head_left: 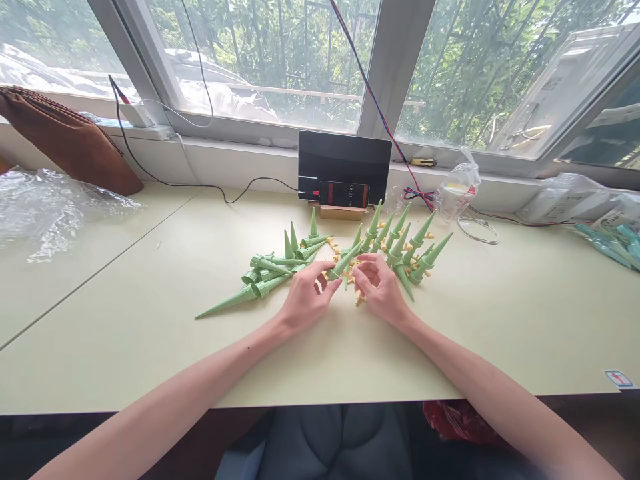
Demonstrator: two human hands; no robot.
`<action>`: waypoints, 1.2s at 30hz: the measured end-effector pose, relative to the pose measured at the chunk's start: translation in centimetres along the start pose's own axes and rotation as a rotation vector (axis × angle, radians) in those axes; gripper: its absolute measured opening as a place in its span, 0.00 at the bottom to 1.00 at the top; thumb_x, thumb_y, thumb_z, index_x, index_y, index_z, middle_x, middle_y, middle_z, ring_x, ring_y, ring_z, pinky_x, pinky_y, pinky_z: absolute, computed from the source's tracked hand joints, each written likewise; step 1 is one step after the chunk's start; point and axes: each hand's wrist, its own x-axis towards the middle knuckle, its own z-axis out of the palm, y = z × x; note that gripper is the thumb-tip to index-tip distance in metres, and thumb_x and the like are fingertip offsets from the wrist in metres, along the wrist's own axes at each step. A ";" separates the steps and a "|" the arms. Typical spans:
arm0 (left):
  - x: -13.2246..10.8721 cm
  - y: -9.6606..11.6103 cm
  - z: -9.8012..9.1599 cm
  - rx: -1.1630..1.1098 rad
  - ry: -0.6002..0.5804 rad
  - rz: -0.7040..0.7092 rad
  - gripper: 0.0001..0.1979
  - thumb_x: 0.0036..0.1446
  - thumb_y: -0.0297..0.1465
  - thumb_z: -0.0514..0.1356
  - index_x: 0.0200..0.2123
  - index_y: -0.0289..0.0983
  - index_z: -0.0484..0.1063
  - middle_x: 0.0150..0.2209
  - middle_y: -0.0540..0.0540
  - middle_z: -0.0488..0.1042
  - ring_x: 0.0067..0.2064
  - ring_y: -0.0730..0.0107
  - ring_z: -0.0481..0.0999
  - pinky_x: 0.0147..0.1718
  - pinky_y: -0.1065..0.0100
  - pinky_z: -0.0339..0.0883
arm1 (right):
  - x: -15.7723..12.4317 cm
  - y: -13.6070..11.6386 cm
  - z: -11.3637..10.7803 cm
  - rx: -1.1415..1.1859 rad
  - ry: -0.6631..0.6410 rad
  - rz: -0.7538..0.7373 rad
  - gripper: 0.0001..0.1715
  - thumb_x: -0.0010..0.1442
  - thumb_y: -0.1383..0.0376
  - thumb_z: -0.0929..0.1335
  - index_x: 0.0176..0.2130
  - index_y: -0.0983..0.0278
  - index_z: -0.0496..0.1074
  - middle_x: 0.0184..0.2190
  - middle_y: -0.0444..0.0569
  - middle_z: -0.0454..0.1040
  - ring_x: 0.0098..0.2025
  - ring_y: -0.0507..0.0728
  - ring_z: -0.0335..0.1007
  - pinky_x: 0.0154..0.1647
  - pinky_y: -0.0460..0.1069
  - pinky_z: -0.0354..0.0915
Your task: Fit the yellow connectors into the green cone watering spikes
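My left hand (306, 299) is closed round the wide end of a green plastic watering spike (346, 261), whose tip slants up to the right. Close beside it, my right hand (383, 288) has its fingers curled together in a pinch. Whatever sits between those fingertips is too small to make out. Loose green spikes (273, 285) lie in a pile left of my left hand, a few upright. Beyond my right hand stand several spikes (420, 233) with small yellow valves on their sides. A loose yellow valve (359, 300) rests just under my right fingers.
Against the window ledge leans a black tablet (345, 157), with a phone (345, 194) on a cardboard stand before it. Clear plastic wrap (60, 207) and a brown bag (70, 140) lie left. A bagged cup (456, 193), a white cable (477, 230) and plastic packets (565, 197) sit right.
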 end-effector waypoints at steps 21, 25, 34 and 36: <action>-0.1 0.4 0.0 -0.064 -0.129 -0.034 0.12 0.62 0.34 0.58 0.47 0.38 0.73 0.42 0.46 0.76 0.30 0.74 0.72 0.22 0.74 0.68 | 0.0 -0.5 -0.1 -0.109 -0.144 -0.029 0.14 0.65 0.56 0.66 0.36 0.64 0.72 0.27 0.46 0.69 0.25 0.52 0.66 0.23 0.47 0.67; 0.0 0.3 0.0 -0.043 -0.140 -0.031 0.12 0.61 0.34 0.58 0.46 0.37 0.73 0.41 0.45 0.76 0.30 0.73 0.72 0.23 0.73 0.69 | 0.0 -0.3 -0.1 -0.119 -0.141 -0.024 0.14 0.65 0.55 0.65 0.34 0.63 0.70 0.25 0.45 0.67 0.24 0.52 0.65 0.23 0.47 0.67; 0.0 0.0 0.1 -0.020 -0.152 -0.024 0.12 0.60 0.34 0.58 0.45 0.37 0.74 0.41 0.43 0.75 0.30 0.72 0.72 0.24 0.72 0.69 | -0.1 -0.3 -0.1 -0.119 -0.163 -0.034 0.12 0.65 0.56 0.65 0.36 0.62 0.69 0.24 0.44 0.67 0.24 0.52 0.64 0.23 0.47 0.66; 0.0 0.0 0.1 -0.016 -0.155 -0.018 0.11 0.60 0.34 0.58 0.45 0.37 0.74 0.42 0.43 0.75 0.31 0.72 0.72 0.24 0.72 0.69 | -0.1 -0.3 -0.1 -0.122 -0.169 -0.035 0.12 0.65 0.56 0.65 0.37 0.62 0.69 0.25 0.44 0.68 0.24 0.52 0.65 0.24 0.48 0.67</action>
